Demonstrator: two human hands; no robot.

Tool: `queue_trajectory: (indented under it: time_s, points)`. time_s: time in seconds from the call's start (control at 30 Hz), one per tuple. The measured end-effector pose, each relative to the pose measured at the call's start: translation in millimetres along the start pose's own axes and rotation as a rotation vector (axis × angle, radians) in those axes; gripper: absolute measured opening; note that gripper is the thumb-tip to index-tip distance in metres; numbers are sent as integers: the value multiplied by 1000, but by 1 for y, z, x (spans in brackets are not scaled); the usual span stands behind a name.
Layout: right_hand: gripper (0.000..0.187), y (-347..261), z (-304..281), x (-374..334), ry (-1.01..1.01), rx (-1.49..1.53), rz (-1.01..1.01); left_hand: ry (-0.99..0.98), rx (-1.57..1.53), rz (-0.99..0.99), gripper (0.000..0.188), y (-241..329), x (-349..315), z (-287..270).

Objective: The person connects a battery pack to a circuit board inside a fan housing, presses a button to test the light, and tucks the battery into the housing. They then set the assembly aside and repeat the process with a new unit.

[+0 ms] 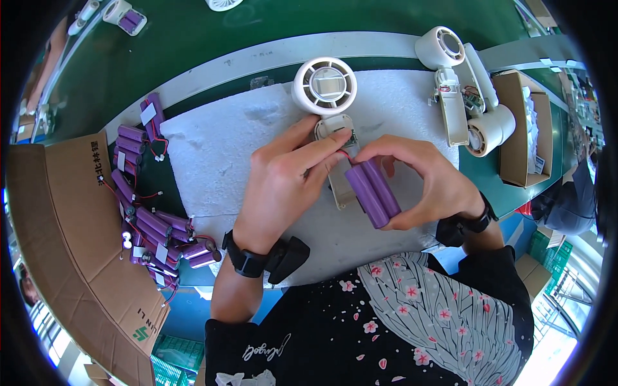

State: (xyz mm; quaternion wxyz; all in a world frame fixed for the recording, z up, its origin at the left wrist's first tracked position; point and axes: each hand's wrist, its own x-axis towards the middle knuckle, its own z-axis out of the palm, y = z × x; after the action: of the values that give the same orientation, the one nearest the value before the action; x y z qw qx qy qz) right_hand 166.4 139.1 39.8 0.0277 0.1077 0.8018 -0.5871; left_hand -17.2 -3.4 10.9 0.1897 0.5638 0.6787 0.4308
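Note:
In the middle lies a white handheld fan (324, 86) with a round grille, its handle shell (341, 188) open and a small circuit board showing near the neck. My right hand (428, 177) grips a purple two-cell battery pack (372, 190) by its sides, tilted over the shell. From the pack's upper end a short red wire (346, 154) runs to the fingertips of my left hand (286, 170). Those fingers are pinched on the wire's end beside the board; any plug there is hidden by them.
Purple battery packs (154, 225) with wires lie heaped on the left beside a large cardboard box (96, 238). A white foam sheet (222, 141) covers the work area. At right are opened fans (450, 96) and a small carton (515, 128). A green belt (270, 19) runs behind.

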Motion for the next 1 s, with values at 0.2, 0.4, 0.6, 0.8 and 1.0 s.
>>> queue_trajectory:
  time_s: [0.2,0.4,0.6,0.8,1.0]
  points:
    - [76,7,20,3,137,-153,-72,-16,-71,4,31,-3,-1,0]
    - [69,3,30,5,230,-309,-194,-54,-48,21,39,-3,1,-5]
    - [59,-6,36,-1,270,-428,-202,-90,-27,34,41,-7,-1,-8]
    - [57,-4,39,-4,272,-568,-240,-109,-48,49,42,-5,1,-12]
    - [57,-2,41,-3,288,-623,-244,-103,-37,73,40,-7,1,-12]
